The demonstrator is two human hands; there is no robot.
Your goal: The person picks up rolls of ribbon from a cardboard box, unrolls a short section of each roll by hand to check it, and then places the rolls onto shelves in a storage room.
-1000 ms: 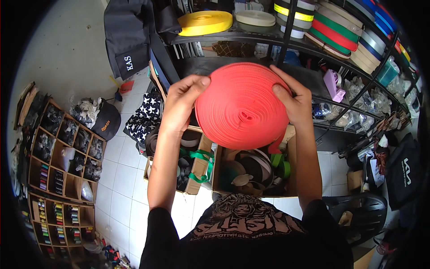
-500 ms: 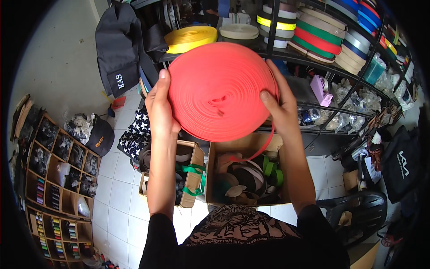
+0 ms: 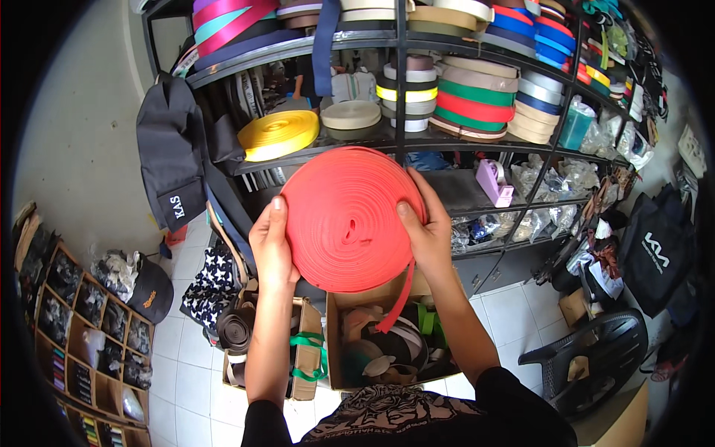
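A large flat roll of red webbing (image 3: 346, 223) is held up between my two hands, its wound face toward me. My left hand (image 3: 273, 242) grips its left edge, thumb up along the rim. At the right edge my right hand (image 3: 426, 231) clasps it, thumb on the face and fingers behind, mostly hidden. The loose end of the strap dangles from the lower right of the roll. Below it stands an open cardboard box (image 3: 334, 372) holding coiled straps in dark, white and green. To its left, another box (image 3: 307, 384) has green ribbon over its side.
Ahead rises a black metal shelf (image 3: 447, 39) stacked with webbing rolls, among them a yellow roll (image 3: 279, 132). A purple tape dispenser (image 3: 494, 183) sits lower right. Wooden pigeonholes (image 3: 82, 328) stand left, a black plastic chair (image 3: 596, 357) right. A dark bag (image 3: 170, 149) hangs at the left.
The view has tilted up, bringing more of the upper shelf into sight. The red roll and both hands appear lower and slightly farther left, with the grip kept.
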